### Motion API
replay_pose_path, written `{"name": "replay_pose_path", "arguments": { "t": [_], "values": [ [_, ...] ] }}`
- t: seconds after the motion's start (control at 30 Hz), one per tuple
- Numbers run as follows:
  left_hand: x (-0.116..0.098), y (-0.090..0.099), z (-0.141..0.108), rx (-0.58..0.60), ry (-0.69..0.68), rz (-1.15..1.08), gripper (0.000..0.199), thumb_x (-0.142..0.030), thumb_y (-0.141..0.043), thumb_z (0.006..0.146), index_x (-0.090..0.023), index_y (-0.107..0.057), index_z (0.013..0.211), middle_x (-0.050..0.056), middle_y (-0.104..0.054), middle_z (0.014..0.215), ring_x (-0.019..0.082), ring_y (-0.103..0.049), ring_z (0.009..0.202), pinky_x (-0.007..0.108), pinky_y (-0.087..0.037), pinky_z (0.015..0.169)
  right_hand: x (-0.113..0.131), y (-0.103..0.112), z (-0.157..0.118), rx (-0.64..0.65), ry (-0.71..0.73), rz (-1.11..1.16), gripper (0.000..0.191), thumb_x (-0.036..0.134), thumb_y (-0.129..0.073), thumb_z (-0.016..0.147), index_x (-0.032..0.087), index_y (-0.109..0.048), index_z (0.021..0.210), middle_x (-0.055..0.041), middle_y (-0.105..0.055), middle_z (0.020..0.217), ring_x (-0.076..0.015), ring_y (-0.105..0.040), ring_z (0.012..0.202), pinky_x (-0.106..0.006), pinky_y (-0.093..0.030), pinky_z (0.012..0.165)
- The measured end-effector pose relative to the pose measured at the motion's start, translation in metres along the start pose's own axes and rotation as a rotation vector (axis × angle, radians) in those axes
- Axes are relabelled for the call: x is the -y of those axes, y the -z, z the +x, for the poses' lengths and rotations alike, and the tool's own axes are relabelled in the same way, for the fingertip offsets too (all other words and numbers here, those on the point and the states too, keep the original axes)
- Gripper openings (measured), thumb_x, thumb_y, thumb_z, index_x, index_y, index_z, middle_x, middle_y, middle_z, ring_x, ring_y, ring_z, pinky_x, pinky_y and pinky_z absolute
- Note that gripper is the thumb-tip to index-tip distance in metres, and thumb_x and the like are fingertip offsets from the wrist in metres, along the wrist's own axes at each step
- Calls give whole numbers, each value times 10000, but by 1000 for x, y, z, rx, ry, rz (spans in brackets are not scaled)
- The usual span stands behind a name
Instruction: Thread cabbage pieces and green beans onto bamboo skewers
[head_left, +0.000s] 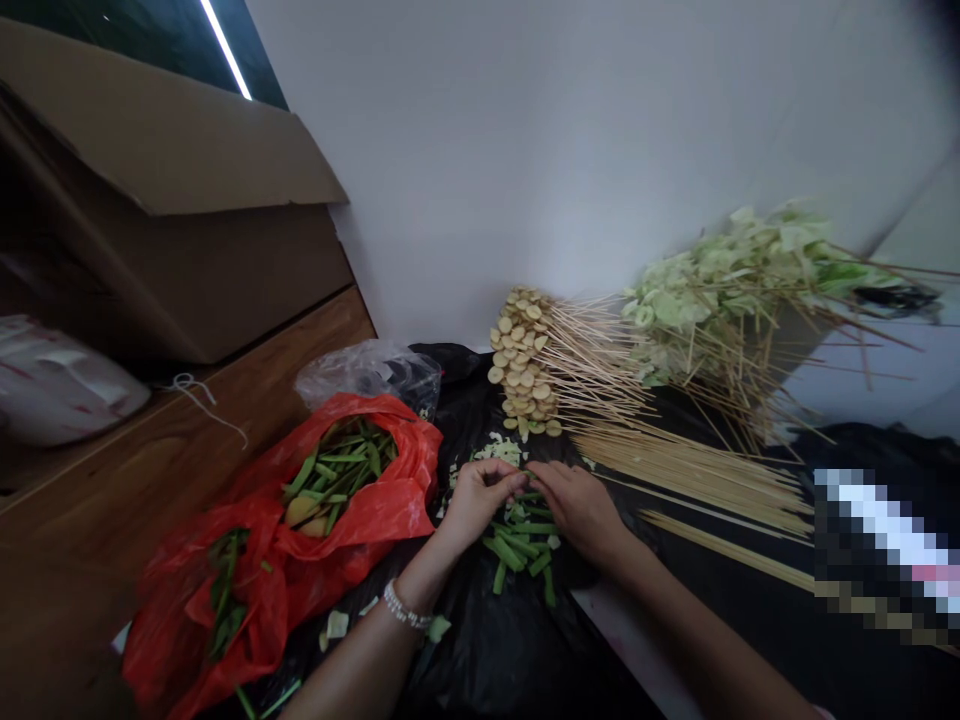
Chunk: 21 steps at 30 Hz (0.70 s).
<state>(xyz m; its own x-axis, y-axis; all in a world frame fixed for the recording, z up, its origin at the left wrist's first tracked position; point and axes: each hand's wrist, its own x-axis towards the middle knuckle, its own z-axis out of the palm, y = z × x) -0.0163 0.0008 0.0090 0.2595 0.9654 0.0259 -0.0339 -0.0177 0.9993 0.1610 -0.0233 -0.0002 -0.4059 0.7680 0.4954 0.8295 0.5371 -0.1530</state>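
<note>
Centrally, head view: both hands meet over a black sheet (480, 655), fingertips nearly touching. Left hand (480, 500), bead bracelet (405, 607) at the wrist, thumb drawn close to forefinger; grip narrow, contents too small to tell. Right hand (579, 508), back uppermost, fingers bent toward the left; a bit of green shows at the tips, but whether it is gripped, cannot tell. Cut stalks (517, 546) lie loose in a heap just below and between the hands. Pale scraps (499, 450) just beyond. To the left, a red bag (397, 512), open, more stalks inside; clear bag (367, 370) behind it. Beyond the hands, round slices (523, 360) on sticks, stacked, stick ends pointing right. Farther right, leaves (731, 265) on sticks, piled against the wall (525, 150). Bare skewers (697, 482) in a flat row, right of the hands. Far left, cardboard box (232, 270), flap out; white jug (67, 385) near it.
</note>
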Motion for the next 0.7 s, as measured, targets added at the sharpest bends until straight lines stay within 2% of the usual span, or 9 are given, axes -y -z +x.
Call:
{"name": "replay_pose_path", "arguments": {
  "t": [0.07,0.17,0.27,0.4,0.57,0.7],
  "values": [
    [-1,1,-1,67,35,-21,300,-424,-744,685,-128,-694,687,26,-675,620,90,-534,495,210,-401,506,0,4,1,16,9,-18,223,229,-413,970,211,-623,1041,-13,-634,805,-143,-546,688,-278,-324,648],
    [-2,2,-1,107,100,-48,303,-428,-720,710,-128,-701,750,39,-694,659,94,-548,510,204,-389,503,0,11,2,24,49,-72,210,170,-441,942,212,-642,986,-6,-607,751,-135,-510,642,-285,-300,637],
    [-3,4,0,101,110,-20,265,-392,-722,699,-131,-686,733,27,-676,618,87,-517,481,204,-367,486,-1,14,2,3,113,-106,210,128,-461,917,208,-651,951,-7,-595,722,-134,-496,638,-293,-290,645],
    [-2,4,0,74,98,-12,211,-334,-725,670,-137,-650,671,-10,-595,520,72,-446,442,203,-323,461,2,12,2,-81,170,-83,201,153,-469,921,200,-664,937,-17,-616,709,-146,-507,670,-304,-300,670],
    [1,0,-3,70,220,-286,231,-304,-736,628,-141,-574,610,-60,-445,449,33,-323,404,177,-211,423,11,11,1,-201,181,23,266,153,-406,956,187,-667,997,-34,-682,764,-139,-559,708,-302,-335,723],
    [1,-5,-3,112,274,-414,244,-306,-756,638,-132,-586,649,-59,-447,484,25,-331,415,168,-233,434,12,11,1,-254,112,146,242,193,-427,966,187,-666,1008,-40,-704,837,-136,-590,755,-291,-359,743]
  ]
}}
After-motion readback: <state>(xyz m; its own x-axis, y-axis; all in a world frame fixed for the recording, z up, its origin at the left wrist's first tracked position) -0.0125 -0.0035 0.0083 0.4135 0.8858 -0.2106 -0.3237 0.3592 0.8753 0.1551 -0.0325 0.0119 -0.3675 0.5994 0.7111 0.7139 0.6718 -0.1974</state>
